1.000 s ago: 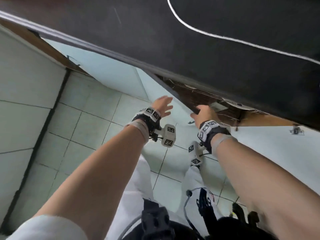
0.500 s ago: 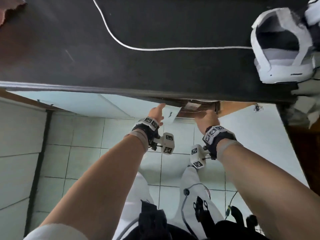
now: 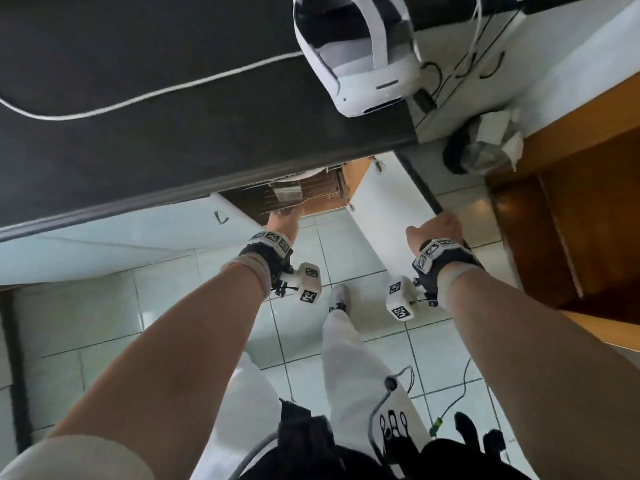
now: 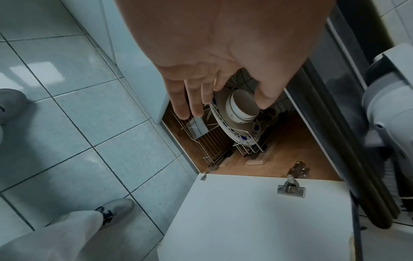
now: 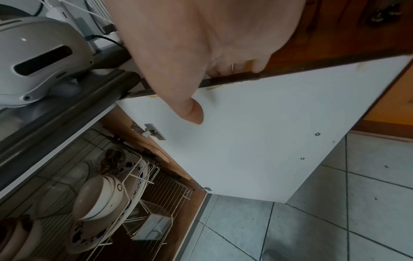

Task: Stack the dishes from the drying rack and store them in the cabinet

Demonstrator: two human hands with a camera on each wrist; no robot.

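Note:
Inside the open lower cabinet stands a wire rack (image 4: 212, 141). It holds a blue-flowered plate (image 4: 242, 136) on edge and a white bowl (image 4: 239, 107) leaning against it. My left hand (image 4: 223, 104) reaches toward them with straight, spread fingers, holding nothing. In the head view the left hand (image 3: 282, 220) is at the cabinet opening. My right hand (image 3: 437, 226) grips the top edge of the white cabinet door (image 5: 268, 141), which stands swung wide open. Its fingers (image 5: 234, 68) curl over the edge and the thumb lies on the inner face. The right wrist view also shows the bowl (image 5: 100, 199) and plate (image 5: 127, 210).
A black countertop (image 3: 173, 140) overhangs the cabinet, with a white headset (image 3: 360, 71) and a white cable (image 3: 138, 95) on it. A clear plastic box (image 5: 154, 224) sits in the rack's lower tier. Brown wooden furniture (image 3: 571, 220) stands right of the door. My legs stand on the tiled floor (image 3: 104, 323).
The right door has swung wide open with my right hand on its top edge. My left hand has moved from the door edge toward the rack inside. The view has tilted up over the counter.

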